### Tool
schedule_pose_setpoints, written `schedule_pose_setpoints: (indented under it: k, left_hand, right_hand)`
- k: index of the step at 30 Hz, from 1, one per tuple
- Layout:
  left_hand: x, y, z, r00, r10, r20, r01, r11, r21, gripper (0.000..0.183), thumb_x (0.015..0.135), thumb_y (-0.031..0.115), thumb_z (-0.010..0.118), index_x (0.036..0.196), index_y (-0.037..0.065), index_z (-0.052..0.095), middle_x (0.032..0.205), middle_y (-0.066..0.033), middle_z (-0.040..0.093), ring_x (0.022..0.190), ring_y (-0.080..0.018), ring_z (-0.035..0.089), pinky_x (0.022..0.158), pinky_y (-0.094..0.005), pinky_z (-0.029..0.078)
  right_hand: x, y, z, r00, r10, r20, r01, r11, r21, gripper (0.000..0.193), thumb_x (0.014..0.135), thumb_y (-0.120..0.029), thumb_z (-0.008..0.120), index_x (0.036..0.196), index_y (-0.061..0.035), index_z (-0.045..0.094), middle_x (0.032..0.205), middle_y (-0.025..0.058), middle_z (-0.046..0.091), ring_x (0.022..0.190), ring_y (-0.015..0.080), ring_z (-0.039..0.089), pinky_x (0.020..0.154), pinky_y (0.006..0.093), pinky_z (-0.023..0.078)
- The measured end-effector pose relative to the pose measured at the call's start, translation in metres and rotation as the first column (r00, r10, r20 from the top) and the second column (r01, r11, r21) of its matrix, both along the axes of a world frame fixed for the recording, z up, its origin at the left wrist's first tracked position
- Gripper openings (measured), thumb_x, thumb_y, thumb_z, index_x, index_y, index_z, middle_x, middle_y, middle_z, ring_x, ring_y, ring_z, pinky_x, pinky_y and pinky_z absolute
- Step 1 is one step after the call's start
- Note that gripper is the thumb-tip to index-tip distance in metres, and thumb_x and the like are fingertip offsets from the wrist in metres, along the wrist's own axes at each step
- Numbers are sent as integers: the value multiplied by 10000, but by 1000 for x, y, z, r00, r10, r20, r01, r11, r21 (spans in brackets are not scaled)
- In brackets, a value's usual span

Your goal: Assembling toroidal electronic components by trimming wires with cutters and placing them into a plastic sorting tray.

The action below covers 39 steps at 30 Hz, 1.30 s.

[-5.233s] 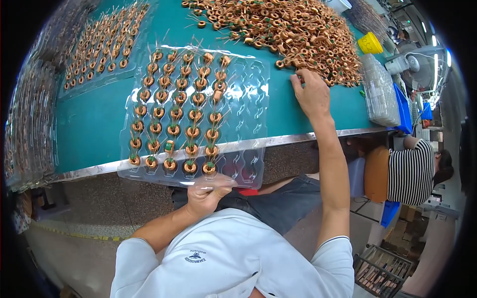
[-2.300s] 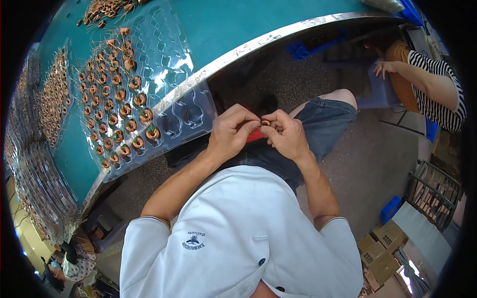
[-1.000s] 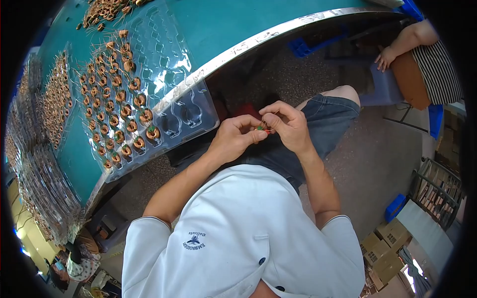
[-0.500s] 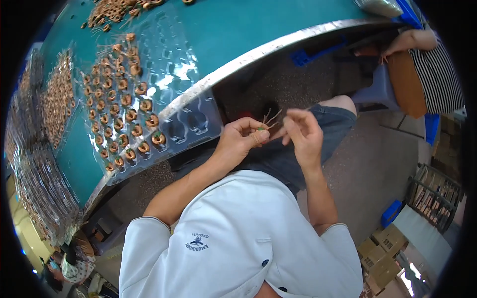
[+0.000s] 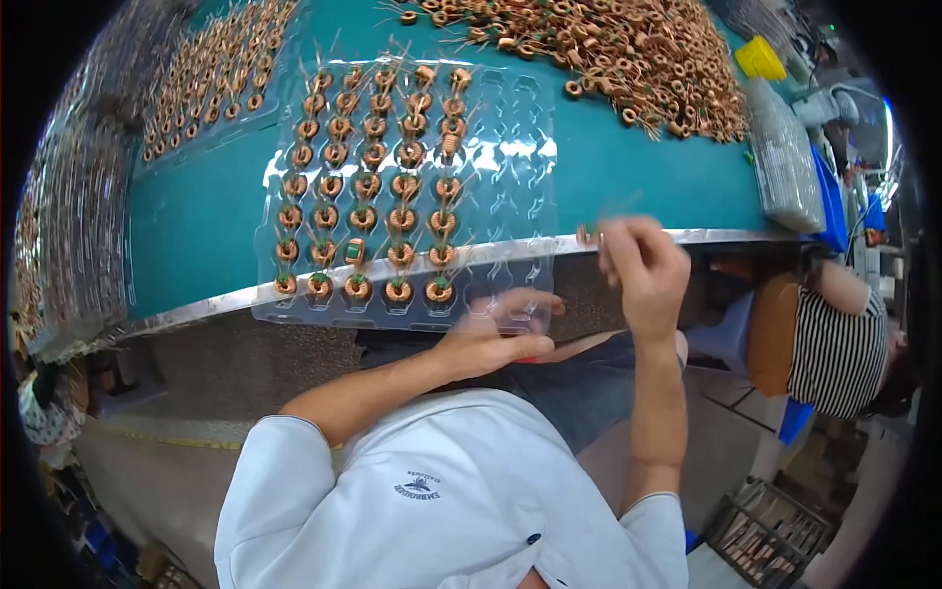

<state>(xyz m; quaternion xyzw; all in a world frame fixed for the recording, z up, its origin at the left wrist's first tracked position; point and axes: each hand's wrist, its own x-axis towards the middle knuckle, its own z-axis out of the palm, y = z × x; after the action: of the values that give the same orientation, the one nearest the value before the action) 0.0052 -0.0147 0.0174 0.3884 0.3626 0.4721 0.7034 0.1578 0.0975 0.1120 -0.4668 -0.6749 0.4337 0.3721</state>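
The right hand point(image 5: 643, 273) pinches a blurred copper coil point(image 5: 586, 236) above the near edge of the table point(image 5: 667, 187); the left hand point(image 5: 491, 346), fingers parted, is beside the near right corner of the clear tray point(image 5: 505, 201). More coils point(image 5: 357, 286) sit in it.

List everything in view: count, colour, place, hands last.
Table: one, green, ahead
Front tray: one, clear, across table's front edge
Coils in it: five columns, copper, leftward
Loose coils: uncountable, copper, table's back
Rear tray: one, clear, back left
Stacked trays: many, clear, far left
Clear stack: one, colourless, right end
Tub: one, yellow, back right
Bin: one, blue, right end
Co-worker: one, striped top, right
Left hand: one, bare, beside front tray
Right hand: one, bare, blurred, pinching coil
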Motion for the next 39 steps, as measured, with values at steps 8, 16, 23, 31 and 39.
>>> schedule_pose_setpoints:
  k: [8,16,23,31,39]
  left_hand:
    - [-11,-11,-2,996,69,-59,-58,985,160,337,920,226,659,1164,-4,628,1080,-101,681,1015,-174,627,885,-308,493]
    - [-19,-9,-8,963,161,-218,-81,939,335,310,890,247,679,1094,13,675,1014,-140,700,931,-246,667,789,-334,515]
    - [-21,-6,-1,993,66,-101,-47,983,179,295,920,207,661,1145,17,643,1089,-109,679,997,-194,646,877,-326,515]
    - [-10,-3,1,997,-76,-24,78,995,64,378,923,223,666,1224,4,604,1142,-115,659,1046,-175,633,923,-300,504]
    - [31,7,-6,985,-39,168,56,993,-103,457,920,177,671,1316,10,516,1093,-64,602,970,-121,591,861,-256,487]
  right_hand:
    - [-124,122,2,961,95,262,-187,915,358,213,855,-219,651,848,-16,714,641,58,635,581,105,552,563,275,443]
    - [-113,154,-14,790,-52,610,-287,849,443,210,865,-250,640,947,-70,708,838,158,688,809,317,677,738,414,532]
    - [-62,151,-17,466,-191,864,-391,832,395,326,872,-368,656,1108,-145,628,937,165,654,882,356,649,768,450,530]
    - [-4,129,-18,887,-129,444,-118,866,486,280,875,-103,657,1111,-32,525,784,115,664,670,235,660,594,353,515]
    - [60,38,-12,978,29,-205,-46,996,-77,226,952,-49,571,1124,26,445,962,163,649,784,159,640,651,264,541]
